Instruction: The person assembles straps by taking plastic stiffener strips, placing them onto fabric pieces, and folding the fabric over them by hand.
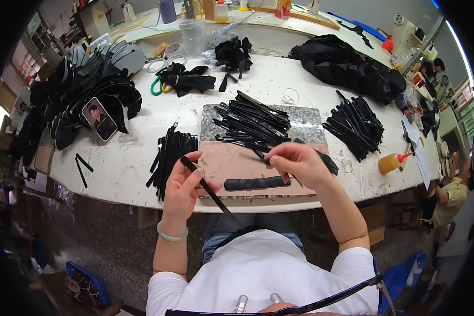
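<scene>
My left hand (183, 187) is closed around a narrow black strip (210, 192), which slants down toward my lap. Over the pink board (221, 163), my right hand (295, 162) has its fingertips pinched together. A thin dark piece at those fingertips is smeared by motion, so its kind cannot be made out. Beyond my hands, a loose pile of glossy black strips (253, 121) lies on a grey speckled slab (308, 118). A black wrapped bar (257, 183) rests along the board's near edge. Just left of the board, more black strips (175, 152) are bunched beside my left hand.
Another strip pile (355, 126) lies to the right, near a bottle of amber liquid (392, 163) with a red tip. A phone (100, 120) leans on black pieces at left. Scissors (160, 87) and black bundles (347, 66) sit farther back. People work at far right.
</scene>
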`<act>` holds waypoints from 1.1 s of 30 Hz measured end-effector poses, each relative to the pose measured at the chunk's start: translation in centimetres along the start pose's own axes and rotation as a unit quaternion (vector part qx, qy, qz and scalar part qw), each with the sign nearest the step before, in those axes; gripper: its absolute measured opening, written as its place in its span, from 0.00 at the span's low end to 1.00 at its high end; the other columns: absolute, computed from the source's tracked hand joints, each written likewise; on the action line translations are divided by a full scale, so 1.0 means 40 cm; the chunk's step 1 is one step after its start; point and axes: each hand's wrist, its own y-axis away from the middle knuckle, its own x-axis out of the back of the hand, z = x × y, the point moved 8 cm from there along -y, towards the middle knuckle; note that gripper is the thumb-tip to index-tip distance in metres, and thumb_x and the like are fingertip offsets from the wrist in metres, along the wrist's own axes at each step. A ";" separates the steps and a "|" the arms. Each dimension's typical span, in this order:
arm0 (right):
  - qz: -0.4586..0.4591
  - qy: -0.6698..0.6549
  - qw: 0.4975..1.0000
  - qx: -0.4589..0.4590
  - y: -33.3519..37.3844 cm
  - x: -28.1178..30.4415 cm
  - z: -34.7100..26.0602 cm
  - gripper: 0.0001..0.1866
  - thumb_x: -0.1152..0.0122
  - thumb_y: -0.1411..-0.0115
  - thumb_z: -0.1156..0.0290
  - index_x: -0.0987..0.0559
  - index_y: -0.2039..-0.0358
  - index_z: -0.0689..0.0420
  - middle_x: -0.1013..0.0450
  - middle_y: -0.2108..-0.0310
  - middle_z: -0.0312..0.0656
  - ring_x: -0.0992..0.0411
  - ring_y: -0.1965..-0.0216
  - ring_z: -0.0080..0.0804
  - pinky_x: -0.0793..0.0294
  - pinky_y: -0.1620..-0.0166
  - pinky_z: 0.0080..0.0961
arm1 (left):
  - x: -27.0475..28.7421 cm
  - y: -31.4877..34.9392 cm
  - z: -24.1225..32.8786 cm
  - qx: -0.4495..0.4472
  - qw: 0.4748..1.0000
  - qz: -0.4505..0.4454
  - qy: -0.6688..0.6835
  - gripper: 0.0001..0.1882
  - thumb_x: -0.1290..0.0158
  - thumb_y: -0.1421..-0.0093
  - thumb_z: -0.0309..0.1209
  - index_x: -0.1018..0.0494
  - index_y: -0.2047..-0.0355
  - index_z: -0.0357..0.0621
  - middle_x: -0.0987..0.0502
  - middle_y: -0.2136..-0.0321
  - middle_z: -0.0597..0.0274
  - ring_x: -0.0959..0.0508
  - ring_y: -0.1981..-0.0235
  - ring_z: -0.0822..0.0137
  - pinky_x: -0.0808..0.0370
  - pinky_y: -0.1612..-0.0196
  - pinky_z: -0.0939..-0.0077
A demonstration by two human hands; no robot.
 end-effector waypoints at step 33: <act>-0.119 0.325 0.917 -0.198 -0.054 0.031 0.147 0.10 0.33 0.45 0.67 0.17 0.70 0.62 0.22 0.79 0.35 0.24 0.79 0.19 0.25 0.73 0.18 | -0.086 -0.005 -0.128 -0.172 0.803 -0.099 -0.562 0.12 0.46 0.43 0.23 0.25 0.57 0.44 0.25 0.68 0.59 0.21 0.72 0.58 0.25 0.70 0.68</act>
